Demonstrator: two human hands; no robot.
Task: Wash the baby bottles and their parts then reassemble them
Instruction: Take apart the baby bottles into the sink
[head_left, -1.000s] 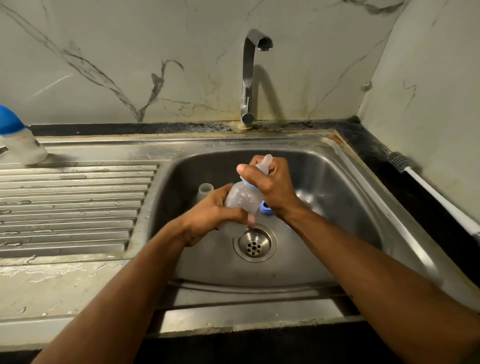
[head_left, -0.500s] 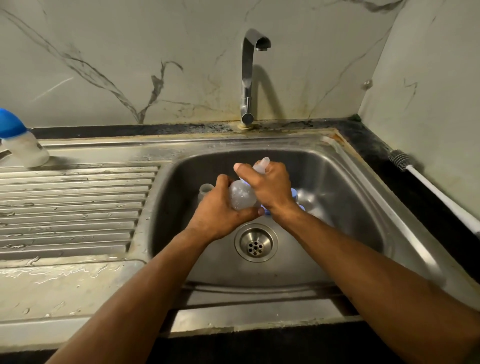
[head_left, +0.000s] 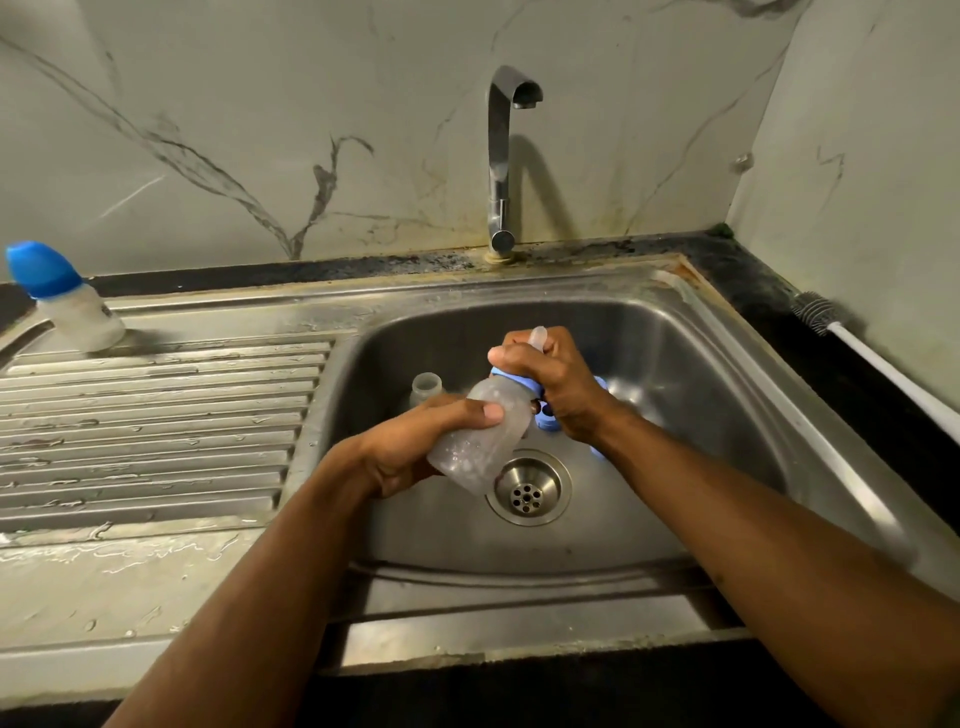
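Head view: wet steel sink (head_left: 649, 332) under marble wall (head_left: 260, 104).

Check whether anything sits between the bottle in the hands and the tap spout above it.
Nothing visible does. The left hand grips the bottle by its body, the right hand grips its blue collar, and only open air lies up to the tap spout. No water is running.
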